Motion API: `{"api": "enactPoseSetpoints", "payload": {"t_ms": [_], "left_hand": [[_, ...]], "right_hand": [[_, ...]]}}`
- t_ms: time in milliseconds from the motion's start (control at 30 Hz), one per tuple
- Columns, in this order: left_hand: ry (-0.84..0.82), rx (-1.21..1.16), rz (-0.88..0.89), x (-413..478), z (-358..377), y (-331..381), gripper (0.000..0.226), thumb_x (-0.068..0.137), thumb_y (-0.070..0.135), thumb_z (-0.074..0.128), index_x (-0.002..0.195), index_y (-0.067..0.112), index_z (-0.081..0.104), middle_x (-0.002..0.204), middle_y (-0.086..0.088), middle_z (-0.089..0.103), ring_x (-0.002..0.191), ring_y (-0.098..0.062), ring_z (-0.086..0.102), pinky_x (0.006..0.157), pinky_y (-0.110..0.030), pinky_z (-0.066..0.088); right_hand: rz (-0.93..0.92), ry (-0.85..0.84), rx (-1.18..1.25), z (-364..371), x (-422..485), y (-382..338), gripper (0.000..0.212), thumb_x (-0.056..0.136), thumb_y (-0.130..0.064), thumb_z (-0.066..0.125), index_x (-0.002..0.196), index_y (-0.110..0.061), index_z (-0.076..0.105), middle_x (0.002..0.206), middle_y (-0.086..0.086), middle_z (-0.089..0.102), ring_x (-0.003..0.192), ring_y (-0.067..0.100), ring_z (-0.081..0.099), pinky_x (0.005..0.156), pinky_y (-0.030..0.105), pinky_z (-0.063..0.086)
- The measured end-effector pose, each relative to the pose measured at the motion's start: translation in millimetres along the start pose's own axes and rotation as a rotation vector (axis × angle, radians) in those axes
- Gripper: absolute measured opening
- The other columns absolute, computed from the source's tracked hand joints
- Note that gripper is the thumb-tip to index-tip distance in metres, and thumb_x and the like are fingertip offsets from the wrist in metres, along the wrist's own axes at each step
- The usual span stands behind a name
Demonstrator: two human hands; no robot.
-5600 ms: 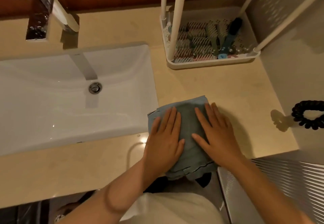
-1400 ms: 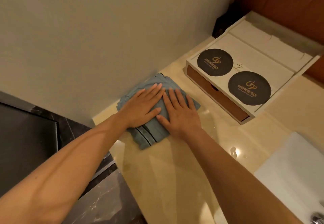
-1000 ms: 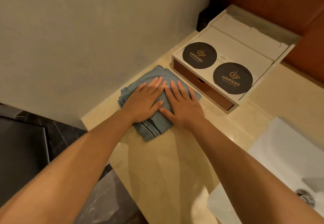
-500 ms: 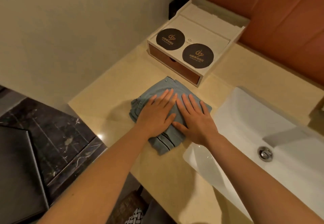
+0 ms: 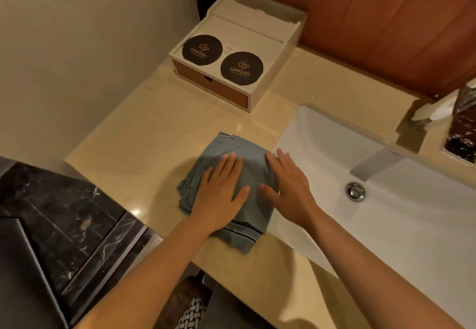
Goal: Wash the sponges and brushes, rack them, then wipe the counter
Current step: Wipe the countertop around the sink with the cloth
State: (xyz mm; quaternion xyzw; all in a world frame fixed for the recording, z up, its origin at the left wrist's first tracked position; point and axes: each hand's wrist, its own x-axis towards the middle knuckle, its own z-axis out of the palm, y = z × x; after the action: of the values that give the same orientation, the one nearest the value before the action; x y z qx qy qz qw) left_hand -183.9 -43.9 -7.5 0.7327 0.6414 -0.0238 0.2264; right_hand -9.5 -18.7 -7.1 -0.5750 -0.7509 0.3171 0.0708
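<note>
A folded grey-blue cloth (image 5: pixel 247 153) lies flat on the beige counter (image 5: pixel 154 143), just left of the white sink (image 5: pixel 386 213). My left hand (image 5: pixel 221 194) presses down on the cloth's left half, palm flat, fingers spread. Beside it, my right hand (image 5: pixel 288 187) lies flat on the cloth's right edge, partly over the sink rim. The cloth's near corner hangs at the counter's front edge. No sponges, brushes or rack are in view.
A white box with a brown drawer (image 5: pixel 231 53) and two black round coasters stands at the back against the wall. A chrome faucet (image 5: pixel 438 110) sits behind the sink. The drain (image 5: pixel 355 191) is in the basin. A dark marble surface (image 5: pixel 64 225) lies lower left.
Both hands have slid the cloth along the counter from the wall beside the box toward the front edge and the sink rim. Earlier the cloth was right of the sink.
</note>
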Motion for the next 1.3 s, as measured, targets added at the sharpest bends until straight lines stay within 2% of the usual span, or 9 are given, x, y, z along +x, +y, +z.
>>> {"api": "enactPoseSetpoints", "payload": {"t_ms": [167,367,467,600,667,767,933,1167,1300], "left_hand": [[0.069,0.17,0.139,18,-15,-10,0.075,0.084,0.058,0.001,0.15,0.021,0.005,0.158,0.006,-0.002,0.146,-0.012,-0.003,0.118,-0.043,0.0],[0.1,0.259,0.285,45,7,-14,0.072,0.091,0.053,0.024,0.15,0.015,0.008,0.156,-0.001,0.005,0.143,-0.014,-0.001,0.114,-0.037,0.002],[0.105,0.26,0.336,59,5,-3,0.071,0.091,0.051,0.025,0.149,0.013,0.01,0.157,-0.003,0.01,0.143,-0.015,0.001,0.113,-0.037,0.004],[0.083,0.18,0.362,88,2,19,0.067,0.091,0.051,0.009,0.146,0.02,-0.012,0.152,0.006,-0.018,0.143,-0.01,-0.016,0.118,-0.033,-0.006],[0.102,0.167,0.384,109,-2,31,0.066,0.091,0.048,0.004,0.148,0.018,-0.007,0.154,0.005,-0.014,0.144,-0.011,-0.011,0.118,-0.035,-0.002],[0.124,0.192,0.412,145,-7,47,0.066,0.091,0.045,0.004,0.15,0.014,0.005,0.159,-0.001,0.004,0.147,-0.016,0.002,0.118,-0.038,0.008],[0.118,0.177,0.437,191,-16,66,0.067,0.09,0.045,-0.004,0.15,0.016,0.002,0.159,0.001,0.0,0.146,-0.013,-0.003,0.119,-0.036,0.005],[0.099,0.1,0.389,262,-31,95,0.057,0.1,0.038,0.015,0.149,0.017,-0.006,0.159,0.003,-0.008,0.145,-0.01,-0.009,0.117,-0.033,-0.006],[0.115,0.098,0.336,294,-38,112,0.058,0.1,0.038,0.021,0.15,0.018,-0.001,0.159,0.004,-0.004,0.146,-0.009,-0.006,0.116,-0.033,-0.004]], "right_hand": [[0.363,-0.099,0.499,-3,14,14,0.055,0.092,-0.031,0.053,0.141,-0.017,0.032,0.143,0.009,0.041,0.127,0.026,0.042,0.104,0.039,0.037],[0.512,-0.048,0.932,-13,19,20,0.007,0.095,-0.015,0.047,0.098,-0.011,0.043,0.108,0.018,0.056,0.091,0.026,0.058,0.068,0.036,0.058],[0.526,0.094,0.966,-11,17,31,0.005,0.094,-0.014,0.049,0.094,-0.011,0.046,0.102,0.021,0.058,0.084,0.027,0.058,0.068,0.044,0.058],[0.567,0.336,1.058,-22,20,43,0.008,0.092,-0.012,0.053,0.099,-0.016,0.052,0.083,0.008,0.06,0.072,0.018,0.056,0.059,0.033,0.051],[0.564,0.441,1.078,-33,28,50,0.018,0.088,-0.009,0.055,0.098,-0.024,0.054,0.077,0.004,0.059,0.073,0.019,0.056,0.064,0.034,0.048],[0.56,0.518,1.095,-53,40,59,0.034,0.084,-0.003,0.055,0.11,-0.025,0.052,0.078,0.009,0.058,0.073,0.019,0.055,0.067,0.035,0.048],[0.474,0.615,0.932,-83,64,74,0.05,0.08,0.003,0.057,0.122,-0.02,0.041,0.092,0.011,0.061,0.077,0.018,0.058,0.075,0.036,0.05],[0.406,0.653,0.892,-135,112,101,0.043,0.085,0.006,0.055,0.093,-0.031,0.034,0.081,0.009,0.06,0.078,0.024,0.059,0.076,0.042,0.052],[0.484,0.696,0.753,-151,138,120,0.029,0.086,0.003,0.054,0.086,-0.022,0.039,0.069,-0.001,0.052,0.068,0.014,0.052,0.076,0.035,0.047]]}}
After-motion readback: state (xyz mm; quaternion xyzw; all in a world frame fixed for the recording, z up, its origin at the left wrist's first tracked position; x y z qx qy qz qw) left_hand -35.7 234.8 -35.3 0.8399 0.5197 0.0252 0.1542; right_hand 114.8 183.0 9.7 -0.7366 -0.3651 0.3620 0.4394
